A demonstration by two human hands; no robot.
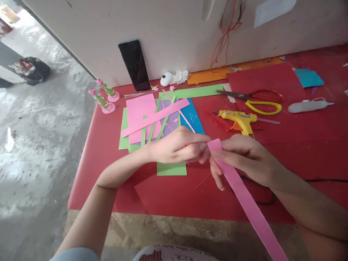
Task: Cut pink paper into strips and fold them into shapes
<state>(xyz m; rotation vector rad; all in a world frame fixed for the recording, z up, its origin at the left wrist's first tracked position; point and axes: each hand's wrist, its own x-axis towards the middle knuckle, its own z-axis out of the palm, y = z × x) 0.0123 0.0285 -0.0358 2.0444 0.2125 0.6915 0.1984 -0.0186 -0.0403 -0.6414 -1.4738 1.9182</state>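
A long pink paper strip (244,192) is pinched near its top end between the thumb and fingers of my right hand (244,156). Its lower part slants down past the table's front edge. My left hand (187,146) is closed, its fingertips against the left edge of the strip's top end; what they pinch is hidden. Below the fingers a thin wire (202,182) shows, and I cannot tell whether it is held. Beyond my left hand lie pink sheets (140,108), green strips (163,128), a purple sheet (174,117) and a blue sheet (194,116).
A yellow glue gun (240,119), scissors (251,98) and a white squeeze bottle (310,106) lie on the red table (92,174). Small pink paper flowers (104,96) stand at the left edge. A black phone (134,65) leans on the wall.
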